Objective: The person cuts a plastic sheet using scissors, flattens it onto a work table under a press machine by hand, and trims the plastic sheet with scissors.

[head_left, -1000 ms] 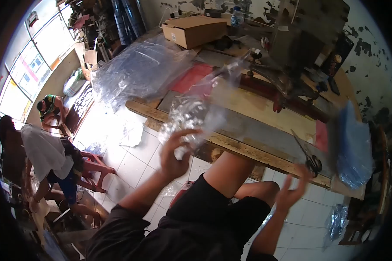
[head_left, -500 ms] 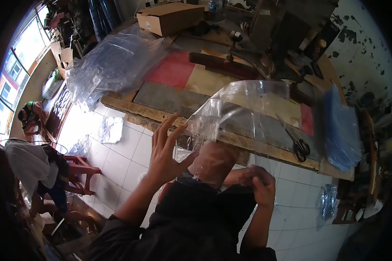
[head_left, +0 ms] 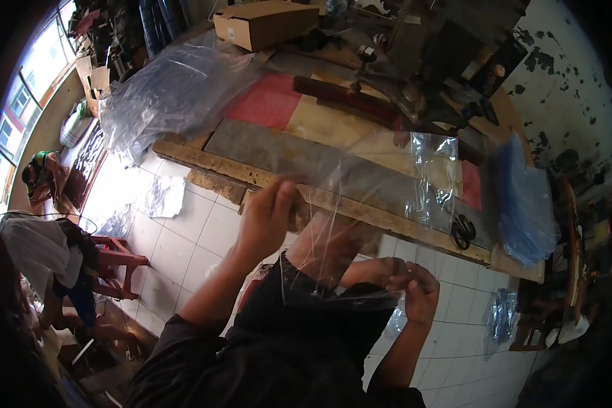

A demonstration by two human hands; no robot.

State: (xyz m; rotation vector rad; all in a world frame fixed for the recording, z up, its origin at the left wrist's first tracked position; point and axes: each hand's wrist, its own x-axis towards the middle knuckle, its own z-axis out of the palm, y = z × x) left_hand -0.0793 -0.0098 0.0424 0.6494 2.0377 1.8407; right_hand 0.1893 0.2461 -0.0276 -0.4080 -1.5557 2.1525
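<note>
No lettering, brand or number can be read. On the near side of the cardboard box (head_left: 268,26), a small white label (head_left: 230,32) is borne, its marks too small to be made out. To the right of that box, a pale blank-looking patch (head_left: 413,20) is seen; farther right, an illegible design is carried by a dark carton (head_left: 500,68).

I wear a black shirt (head_left: 272,367), its body below and between my left grip (head_left: 272,217) and right grip (head_left: 418,292). Down the arm from my left grip, the left sleeve (head_left: 173,347) is loose, dark and creased; below my right grip, the right sleeve (head_left: 394,398) matches. My shorts (head_left: 265,299), between both grips, are black too.
</note>
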